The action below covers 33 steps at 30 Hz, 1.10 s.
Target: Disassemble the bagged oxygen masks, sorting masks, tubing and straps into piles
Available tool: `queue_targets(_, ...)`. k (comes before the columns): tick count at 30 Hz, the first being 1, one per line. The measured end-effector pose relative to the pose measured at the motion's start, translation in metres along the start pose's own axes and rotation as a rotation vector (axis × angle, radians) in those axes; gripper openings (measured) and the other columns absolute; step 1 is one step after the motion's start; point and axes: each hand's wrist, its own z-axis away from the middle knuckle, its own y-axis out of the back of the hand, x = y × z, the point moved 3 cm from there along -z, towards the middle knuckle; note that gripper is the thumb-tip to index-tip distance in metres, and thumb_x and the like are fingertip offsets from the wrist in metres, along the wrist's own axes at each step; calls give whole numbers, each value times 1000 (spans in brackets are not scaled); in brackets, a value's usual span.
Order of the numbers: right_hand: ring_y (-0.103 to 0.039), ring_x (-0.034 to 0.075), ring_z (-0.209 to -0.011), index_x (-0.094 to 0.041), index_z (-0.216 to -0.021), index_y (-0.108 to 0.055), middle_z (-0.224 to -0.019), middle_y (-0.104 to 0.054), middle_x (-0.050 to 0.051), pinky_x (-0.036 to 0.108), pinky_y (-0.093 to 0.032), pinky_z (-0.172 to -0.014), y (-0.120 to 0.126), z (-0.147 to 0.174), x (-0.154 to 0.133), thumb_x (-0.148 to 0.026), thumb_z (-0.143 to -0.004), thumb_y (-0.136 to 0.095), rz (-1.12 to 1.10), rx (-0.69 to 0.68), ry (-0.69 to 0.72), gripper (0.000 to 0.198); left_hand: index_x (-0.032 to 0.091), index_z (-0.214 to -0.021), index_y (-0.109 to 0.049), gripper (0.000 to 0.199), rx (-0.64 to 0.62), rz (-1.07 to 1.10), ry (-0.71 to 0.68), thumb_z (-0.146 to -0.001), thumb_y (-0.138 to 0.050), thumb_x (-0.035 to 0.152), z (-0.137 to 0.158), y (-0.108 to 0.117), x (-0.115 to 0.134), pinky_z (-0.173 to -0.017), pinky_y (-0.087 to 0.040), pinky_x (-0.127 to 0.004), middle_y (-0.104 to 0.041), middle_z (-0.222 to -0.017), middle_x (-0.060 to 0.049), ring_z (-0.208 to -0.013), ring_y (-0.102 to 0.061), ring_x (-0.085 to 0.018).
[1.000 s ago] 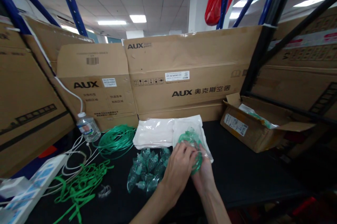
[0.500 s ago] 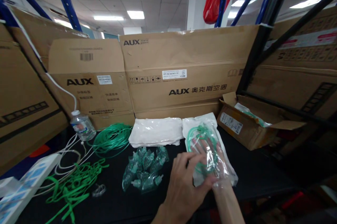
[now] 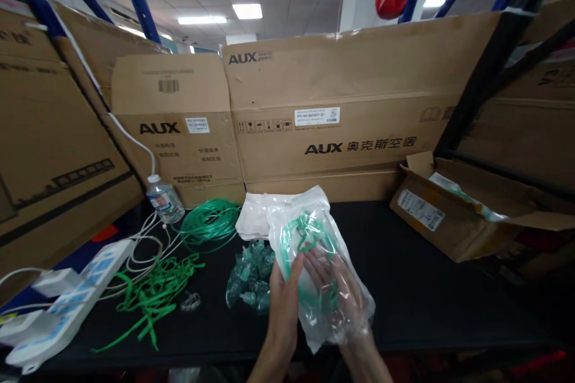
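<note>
A clear plastic bag with a white back (image 3: 321, 206) is tilted up in front of me. Green tubing (image 3: 287, 245), looped, shows through its front. My left hand (image 3: 286, 287) grips the bag's left edge, thumb on the front and the other fingers mostly hidden behind. My right hand (image 3: 344, 287) is inside the bag up to the wrist, its fingers stretched out flat behind the clear film beside the tubing. Left of the bag lies a pile of translucent green masks (image 3: 249, 278). Behind it is a stack of white bags (image 3: 254, 218), partly covered.
An open carton (image 3: 420, 215) stands at the right. At the left are a coil of green tubing (image 3: 209, 224), green elastic straps (image 3: 157, 290), small clear pieces (image 3: 190, 301), a bottle (image 3: 165, 202) and a white power strip (image 3: 76, 305). Cardboard panels (image 3: 278, 161) wall the black tabletop (image 3: 417, 311).
The bag has been lifted off the tabletop and moved left, with my right hand still inside. My left hand has shifted from the bag's opening to its left edge. The view has turned slightly.
</note>
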Motion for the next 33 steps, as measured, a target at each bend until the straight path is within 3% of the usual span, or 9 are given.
queue_targets(3, -70, 35, -124, -26, -113, -81, -123, -80, 11, 54, -56, -105, 11, 22, 15, -52, -74, -90, 14, -23, -73, 47, 18, -136, -63, 59, 131, 19, -2, -86, -79, 46, -7, 15, 6, -100, -58, -42, -77, -128, -14, -116, -74, -32)
queue_targets(8, -77, 37, -110, -24, -101, -84, -116, -82, 15, 55, -59, -100, 84, 52, -9, -47, -64, -98, 112, 106, -177, 46, 21, -134, -66, 57, 217, -28, -39, -85, -80, 46, -12, 25, 16, -95, -58, -35, -77, -127, -9, -115, -73, -29)
queue_targets(11, -79, 41, -103, -28, -126, -73, -123, -79, 15, 62, -61, -89, 109, 59, -37, -67, -72, -86, 112, 284, -242, 67, 20, -134, -65, 56, 167, -63, -20, -87, -79, 47, -8, 14, 10, -93, -58, -34, -77, -126, -10, -113, -73, -28)
queue_targets(14, -82, 39, -87, -31, -148, -51, -123, -79, 17, 60, -64, -78, 106, 62, -48, -74, -74, -79, 113, 291, -266, 90, 22, -137, -61, 56, 62, -89, 20, -90, -75, 50, -1, -8, -10, -92, -58, -36, -76, -127, -10, -110, -74, -28)
queue_targets(21, -75, 23, -53, -28, -100, -56, -71, -79, -5, 33, -64, -49, 137, 70, -59, -32, -42, -105, 283, 467, -70, 76, 20, -136, -60, 57, -145, -158, 71, -91, -73, 54, 18, -36, -65, -106, -51, -41, -71, -138, -13, -126, -67, -31)
queue_targets(24, -67, 16, -45, -29, -98, -54, -62, -72, -10, 25, -59, -42, 148, 63, -77, -33, -45, -105, 333, 517, 5, 73, 20, -139, -61, 56, -243, -179, 83, -95, -66, 56, 11, -56, -75, -113, -46, -41, -67, -144, -13, -133, -62, -30)
queue_targets(28, -71, 11, -59, -29, -109, -59, -88, -78, -7, 18, -60, -52, 148, 25, -112, -44, -54, -100, 445, 556, 181, 71, 17, -133, -69, 60, -399, -216, 128, -99, -54, 64, -22, -92, -80, -102, -56, -45, -77, -126, -16, -114, -74, -31)
queue_targets(31, -78, 22, -74, -23, -110, -59, -92, -79, 3, 34, -67, -67, 154, 6, -132, -62, -58, -92, 609, 575, 264, 73, 17, -136, -67, 64, -437, -292, 111, -95, -57, 65, -37, -96, -78, -87, -62, -43, -77, -124, -18, -99, -78, -29)
queue_targets(33, -78, 30, -71, -22, -116, -58, -88, -79, 8, 44, -66, -60, 160, 9, -141, -68, -63, -86, 781, 625, 323, 76, 19, -134, -69, 60, -430, -379, 63, -91, -65, 60, -33, -82, -76, -81, -63, -38, -76, -128, -18, -98, -77, -28)
